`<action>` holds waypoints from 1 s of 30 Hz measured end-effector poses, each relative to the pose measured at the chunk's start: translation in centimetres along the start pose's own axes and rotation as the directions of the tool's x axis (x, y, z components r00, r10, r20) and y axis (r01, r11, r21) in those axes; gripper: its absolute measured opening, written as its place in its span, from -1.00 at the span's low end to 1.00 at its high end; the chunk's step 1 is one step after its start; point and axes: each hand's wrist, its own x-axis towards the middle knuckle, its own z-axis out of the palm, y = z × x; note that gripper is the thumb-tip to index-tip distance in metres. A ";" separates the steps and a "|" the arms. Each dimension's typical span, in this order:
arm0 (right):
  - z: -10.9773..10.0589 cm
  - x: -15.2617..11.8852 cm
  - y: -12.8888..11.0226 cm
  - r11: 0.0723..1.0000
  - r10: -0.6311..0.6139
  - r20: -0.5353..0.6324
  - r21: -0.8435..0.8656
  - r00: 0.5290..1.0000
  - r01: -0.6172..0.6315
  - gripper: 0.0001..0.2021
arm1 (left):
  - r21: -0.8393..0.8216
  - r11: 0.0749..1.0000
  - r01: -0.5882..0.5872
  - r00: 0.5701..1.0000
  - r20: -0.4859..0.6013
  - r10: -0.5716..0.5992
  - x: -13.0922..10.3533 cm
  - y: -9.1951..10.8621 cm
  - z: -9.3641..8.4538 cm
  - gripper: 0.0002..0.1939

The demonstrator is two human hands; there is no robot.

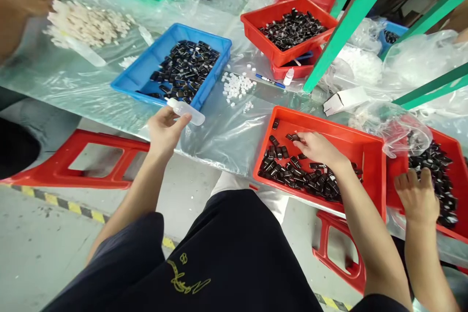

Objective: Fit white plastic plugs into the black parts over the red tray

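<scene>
My left hand (166, 129) is closed round a translucent white squeeze bottle (193, 115), which lies tilted with its narrow tip to the left. It hangs at the near edge of a blue tray (120, 80) heaped with small glossy black parts (188, 66). Over on the right, my right hand (318, 148) reaches into a red tray (369, 156). Its fingertips are together at a small black part (291, 137), near the tray's far side. More black parts (288, 175) lie loose along the near side of that tray.
Small white pieces (237, 85), a blue pen (269, 81) and a small white bottle (288, 77) lie between the trays. Green posts (329, 34) rise behind. A co-worker's hand (419, 197) is over another red tray at right; a blurred hand (22, 9) is at far left.
</scene>
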 end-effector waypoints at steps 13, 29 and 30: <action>0.1 0.6 0.8 0.780 -0.177 -0.101 0.592 0.979 0.202 -0.72 | -0.118 0.975 -0.186 0.933 0.291 0.213 -0.9 6.8 8.1 -0.41; -1.9 -0.1 6.1 -0.502 0.338 -0.356 0.715 0.871 0.487 -0.65 | -0.299 0.784 -0.543 0.507 0.628 0.590 -3.9 17.4 25.6 -0.57; -1.9 -0.1 5.9 -0.534 0.331 -0.348 0.697 0.877 0.478 -0.61 | -0.271 0.788 -0.552 0.500 0.649 0.573 -4.1 17.2 26.0 -0.59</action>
